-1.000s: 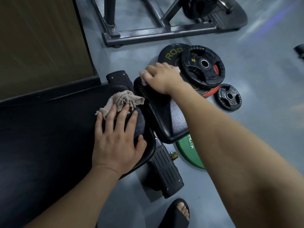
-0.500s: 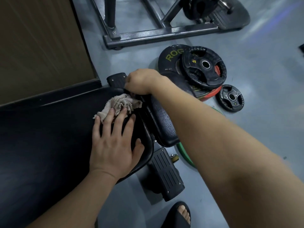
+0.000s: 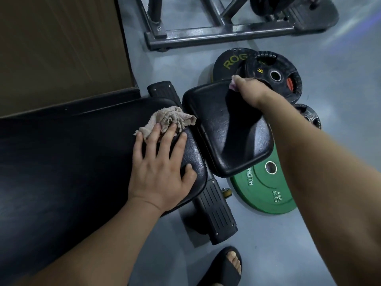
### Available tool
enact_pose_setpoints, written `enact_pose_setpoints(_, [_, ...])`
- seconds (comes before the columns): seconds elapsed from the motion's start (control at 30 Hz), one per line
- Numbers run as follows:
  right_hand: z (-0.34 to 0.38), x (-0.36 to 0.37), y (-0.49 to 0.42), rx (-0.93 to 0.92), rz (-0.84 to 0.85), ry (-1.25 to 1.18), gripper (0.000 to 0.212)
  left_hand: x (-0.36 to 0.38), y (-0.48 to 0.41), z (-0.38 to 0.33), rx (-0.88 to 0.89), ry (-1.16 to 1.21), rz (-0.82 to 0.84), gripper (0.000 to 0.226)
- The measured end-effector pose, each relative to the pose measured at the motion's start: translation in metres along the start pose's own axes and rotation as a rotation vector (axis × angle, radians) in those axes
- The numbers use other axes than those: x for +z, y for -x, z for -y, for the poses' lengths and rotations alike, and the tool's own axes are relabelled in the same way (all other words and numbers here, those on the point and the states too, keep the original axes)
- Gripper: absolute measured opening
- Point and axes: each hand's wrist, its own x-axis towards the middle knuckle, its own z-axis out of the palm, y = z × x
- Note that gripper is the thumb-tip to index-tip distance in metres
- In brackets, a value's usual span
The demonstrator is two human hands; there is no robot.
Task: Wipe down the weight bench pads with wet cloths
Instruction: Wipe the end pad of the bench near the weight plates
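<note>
Pads [image 3: 216, 124], grained — left hand [image 3: 162, 168] flat on terry cloth [image 3: 167, 118], right hand [image 3: 252, 93] clutching pink rag [image 3: 233, 84].

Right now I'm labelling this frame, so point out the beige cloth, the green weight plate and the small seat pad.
beige cloth [image 3: 169, 118]: head view, its bunched middle.
green weight plate [image 3: 261, 188]: head view, flat face below the hole.
small seat pad [image 3: 214, 124]: head view, bare top.

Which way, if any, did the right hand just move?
Yes: the right hand with its pink cloth slid right along the seat pad's far edge, from the beige cloth towards the black plates.
</note>
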Motion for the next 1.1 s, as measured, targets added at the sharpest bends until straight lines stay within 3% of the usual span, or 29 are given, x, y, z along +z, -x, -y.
enact_pose_setpoints(0.2, [-0.046,0.019,0.057,-0.020,-0.172,0.000,0.045,-0.001,0.003,0.002,-0.007,0.016,0.001,0.070])
enact_pose_setpoints(0.4, [-0.069,0.035,0.111,0.247,-0.175,-0.162,0.048,-0.001,0.004,0.000,-0.007,0.010,0.006,0.070])
enact_pose_setpoints(0.57, [-0.022,0.022,0.046,0.098,-0.169,-0.009,0.032,0.000,0.002,-0.003,-0.008,0.005,-0.014,0.070])
enact_pose_setpoints(0.67, [-0.010,0.023,0.029,0.043,-0.185,0.034,0.050,0.000,0.003,-0.005,-0.011,-0.001,-0.017,0.070])
enact_pose_setpoints(0.8, [-0.042,0.032,0.068,0.151,-0.258,-0.045,0.068,-0.001,0.003,-0.006,0.001,0.005,-0.020,0.070])
enact_pose_setpoints(0.97, [-0.059,0.066,0.109,0.257,-0.339,-0.042,0.060,0.003,0.005,-0.001,0.000,0.002,-0.028,0.069])
enact_pose_setpoints(1.1, [-0.029,0.042,0.062,0.132,-0.301,0.076,0.071,0.001,0.003,-0.003,-0.009,0.002,-0.021,0.070])
